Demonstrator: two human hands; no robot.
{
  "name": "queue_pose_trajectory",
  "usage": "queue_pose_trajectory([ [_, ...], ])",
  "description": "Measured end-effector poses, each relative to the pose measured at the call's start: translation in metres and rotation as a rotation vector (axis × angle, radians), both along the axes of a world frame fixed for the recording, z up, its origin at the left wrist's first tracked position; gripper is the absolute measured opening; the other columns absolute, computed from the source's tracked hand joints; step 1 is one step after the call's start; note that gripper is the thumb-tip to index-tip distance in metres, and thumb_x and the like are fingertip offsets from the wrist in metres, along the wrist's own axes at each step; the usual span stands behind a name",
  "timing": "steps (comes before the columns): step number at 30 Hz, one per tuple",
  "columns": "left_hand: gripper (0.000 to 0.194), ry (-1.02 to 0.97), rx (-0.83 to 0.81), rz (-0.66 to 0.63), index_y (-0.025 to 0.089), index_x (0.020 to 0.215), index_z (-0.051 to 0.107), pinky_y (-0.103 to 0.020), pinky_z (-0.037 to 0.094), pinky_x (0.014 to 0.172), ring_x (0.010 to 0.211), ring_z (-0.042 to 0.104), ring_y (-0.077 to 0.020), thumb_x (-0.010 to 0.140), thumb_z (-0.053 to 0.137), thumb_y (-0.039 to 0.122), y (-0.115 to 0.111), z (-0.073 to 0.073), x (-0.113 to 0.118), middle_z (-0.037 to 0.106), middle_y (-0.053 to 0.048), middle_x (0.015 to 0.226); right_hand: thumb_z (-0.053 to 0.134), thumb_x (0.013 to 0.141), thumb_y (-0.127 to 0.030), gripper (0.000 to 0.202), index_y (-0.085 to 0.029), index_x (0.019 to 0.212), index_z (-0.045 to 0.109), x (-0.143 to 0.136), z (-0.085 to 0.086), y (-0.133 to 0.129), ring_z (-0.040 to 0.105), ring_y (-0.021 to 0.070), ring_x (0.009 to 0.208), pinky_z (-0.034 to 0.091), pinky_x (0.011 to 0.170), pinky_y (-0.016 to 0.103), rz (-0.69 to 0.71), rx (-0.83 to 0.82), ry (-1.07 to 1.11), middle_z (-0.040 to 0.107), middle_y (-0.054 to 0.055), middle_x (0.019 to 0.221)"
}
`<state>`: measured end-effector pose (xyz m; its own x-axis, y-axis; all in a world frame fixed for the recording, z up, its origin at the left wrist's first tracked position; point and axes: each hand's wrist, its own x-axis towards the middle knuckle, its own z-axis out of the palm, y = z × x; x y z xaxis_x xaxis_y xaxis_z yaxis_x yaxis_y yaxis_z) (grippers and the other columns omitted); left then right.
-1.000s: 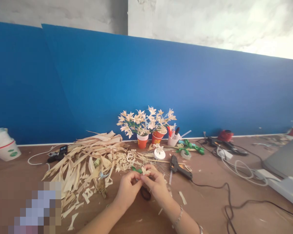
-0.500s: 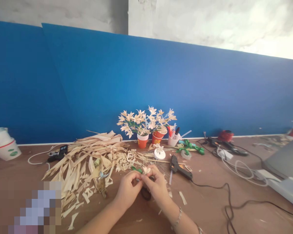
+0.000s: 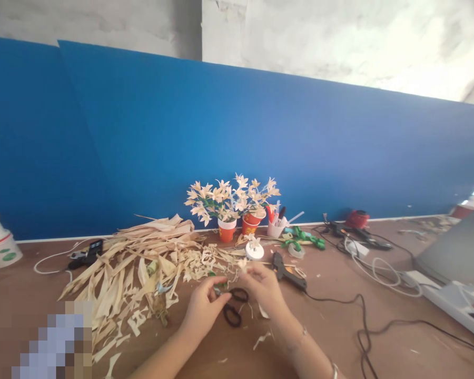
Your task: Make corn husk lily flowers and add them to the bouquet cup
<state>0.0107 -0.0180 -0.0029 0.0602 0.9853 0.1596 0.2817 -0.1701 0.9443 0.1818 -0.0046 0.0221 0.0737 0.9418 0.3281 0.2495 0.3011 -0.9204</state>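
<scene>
My right hand (image 3: 263,288) pinches a small pale flower (image 3: 242,264) at its fingertips. My left hand (image 3: 206,305) is apart from it, with thumb and forefinger spread and nothing visible between them. Black-handled scissors (image 3: 233,315) lie on the brown table between my hands, their blades partly hidden by my left fingers. Beyond my hands, a white round holder (image 3: 255,251) carries another pale flower. A black glue gun (image 3: 287,272) lies beyond my right hand. Dry husk strips (image 3: 132,263) and small cut pieces are heaped to the left.
Flowers stand in red paper cups (image 3: 227,231) near the blue partition (image 3: 205,131). A pen cup (image 3: 275,228) and green tape (image 3: 296,248) are beside them. Cables and a white power strip (image 3: 438,302) lie right; a white bucket (image 3: 3,251) stands left.
My hands have come apart; the flower stays in my right fingers, while my left fingers have spread. More of the scissors now shows between them. The view has shifted slightly right.
</scene>
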Motion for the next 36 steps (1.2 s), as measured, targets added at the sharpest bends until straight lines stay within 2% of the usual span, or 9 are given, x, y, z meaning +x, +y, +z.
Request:
queue_pose_trajectory([
  [2,0.033,0.005,-0.005,0.032,0.017,0.098,0.066,-0.024,0.035,0.052,0.047,0.041,-0.0123,0.068,0.062,0.028,0.001,-0.002,-0.001,0.042,0.008,0.046,0.062,0.071,-0.042,0.026,-0.017,0.064,0.061,0.020,0.002,0.012,0.053,0.0169,0.063,0.042,0.063,0.028,-0.222,-0.032,0.064,0.060,0.002,0.062],
  [4,0.031,-0.010,0.010,0.043,0.016,0.097,0.066,-0.024,0.035,0.053,0.047,0.040,-0.0119,0.070,0.059,0.030,0.002,-0.003,-0.002,0.043,0.007,0.048,0.060,0.071,-0.045,0.029,-0.015,0.069,0.063,0.040,0.001,0.024,0.056,0.0192,0.067,0.042,0.065,0.029,-0.380,-0.004,0.034,0.065,0.005,0.069],
  [8,0.030,-0.040,0.031,0.069,0.015,0.095,0.066,-0.024,0.036,0.051,0.048,0.041,-0.0114,0.071,0.057,0.031,0.005,-0.004,-0.003,0.055,0.002,0.059,0.055,0.072,-0.047,0.034,-0.014,0.073,0.066,0.060,-0.008,0.044,0.060,0.0229,0.073,0.044,0.069,0.031,-0.470,0.032,-0.184,0.070,0.009,0.077],
  [20,0.029,-0.095,0.061,0.106,0.016,0.087,0.070,-0.026,0.042,0.050,0.050,0.050,-0.0135,0.070,0.060,0.038,0.008,-0.005,-0.009,0.064,-0.002,0.065,0.049,0.075,-0.037,0.028,-0.016,0.075,0.067,0.061,-0.027,0.067,0.060,0.0237,0.073,0.041,0.068,0.031,-0.428,-0.001,-0.492,0.070,0.010,0.077],
  [23,0.029,-0.100,0.062,0.119,0.016,0.090,0.069,-0.028,0.045,0.054,0.053,0.054,-0.0152,0.071,0.060,0.037,0.010,-0.006,-0.010,0.066,-0.003,0.069,0.053,0.072,-0.030,0.025,-0.015,0.088,0.067,0.061,-0.021,0.061,0.058,0.0257,0.085,0.038,0.074,0.032,-0.449,-0.011,-0.569,0.069,0.011,0.088],
  [25,0.026,-0.108,0.103,0.142,0.017,0.090,0.069,-0.030,0.048,0.063,0.065,0.059,-0.0181,0.073,0.058,0.034,0.011,-0.006,-0.012,0.067,-0.005,0.079,0.054,0.073,-0.023,0.023,-0.016,0.091,0.065,0.061,-0.014,0.052,0.056,0.0264,0.091,0.036,0.075,0.033,-0.477,-0.032,-0.705,0.068,0.011,0.092],
  [29,0.018,-0.155,0.246,0.204,0.019,0.080,0.068,-0.035,0.047,0.081,0.093,0.059,-0.0225,0.077,0.052,0.028,0.013,-0.004,-0.015,0.065,-0.008,0.094,0.053,0.075,-0.018,0.012,-0.018,0.075,0.064,0.055,0.003,0.029,0.057,0.0263,0.085,0.032,0.071,0.032,-0.493,-0.116,-1.020,0.067,0.010,0.083],
  [33,0.015,-0.202,0.285,0.297,0.019,0.077,0.063,-0.035,0.046,0.082,0.090,0.058,-0.0216,0.079,0.050,0.025,0.014,-0.004,-0.016,0.064,-0.006,0.087,0.050,0.077,-0.018,0.019,-0.020,0.066,0.065,0.036,0.012,0.015,0.059,0.0225,0.068,0.031,0.061,0.029,-0.305,-0.202,-1.074,0.068,0.009,0.069],
  [36,0.013,-0.216,0.292,0.344,0.019,0.076,0.062,-0.033,0.047,0.081,0.093,0.057,-0.0221,0.078,0.051,0.024,0.015,-0.004,-0.018,0.063,-0.006,0.090,0.050,0.077,-0.015,0.020,-0.022,0.070,0.067,0.013,0.011,0.013,0.060,0.0202,0.067,0.033,0.060,0.027,-0.117,-0.140,-0.986,0.069,0.007,0.072],
])
